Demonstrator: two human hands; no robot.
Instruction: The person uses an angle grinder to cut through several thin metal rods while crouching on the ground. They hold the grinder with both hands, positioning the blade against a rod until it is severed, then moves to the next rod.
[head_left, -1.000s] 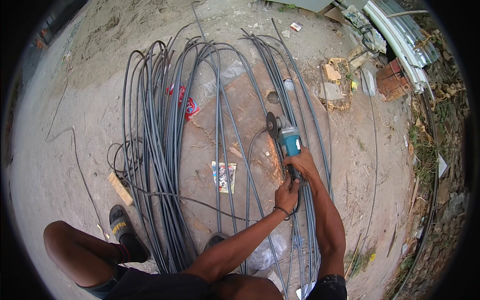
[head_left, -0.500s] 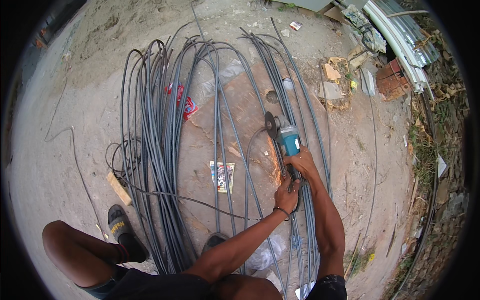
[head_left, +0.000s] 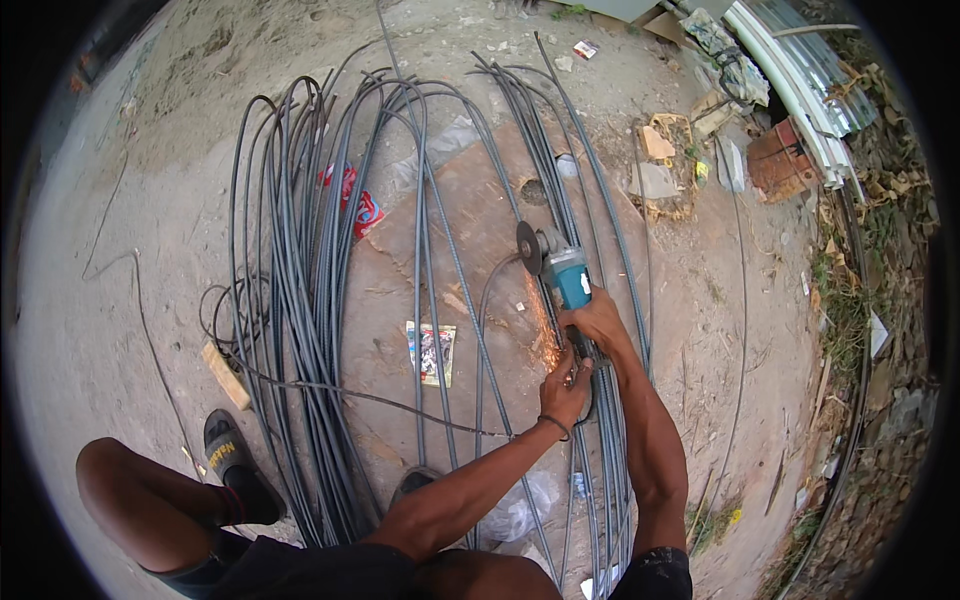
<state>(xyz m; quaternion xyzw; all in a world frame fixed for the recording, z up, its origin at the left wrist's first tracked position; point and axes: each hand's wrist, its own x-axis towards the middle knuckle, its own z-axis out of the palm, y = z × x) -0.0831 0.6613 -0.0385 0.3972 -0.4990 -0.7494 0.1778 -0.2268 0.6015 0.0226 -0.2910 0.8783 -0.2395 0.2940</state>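
My right hand (head_left: 592, 322) grips the teal body of an angle grinder (head_left: 572, 283). My left hand (head_left: 566, 392) wraps round its dark rear end, lower down. The grinder's dark disc (head_left: 530, 248) sits against steel bars in a bundle of long rebar (head_left: 605, 450) on the right, though the exact contact is hidden. Orange sparks (head_left: 542, 325) stream from the disc toward my left hand. A dark cord (head_left: 390, 395) runs leftward from around my hands across other bars.
A large bent rebar bundle (head_left: 300, 300) lies left, over a brown sheet (head_left: 380, 260). Around are a wood block (head_left: 225, 376), printed packets (head_left: 430, 355), white plastic (head_left: 520, 505), white pipes (head_left: 790, 90) and a rusty panel (head_left: 780, 160). My sandalled foot (head_left: 240, 465) is at lower left.
The whole view has shifted slightly leftward and up, grinder and hands with it. The spark stream has grown brighter and longer. Both hands keep their hold.
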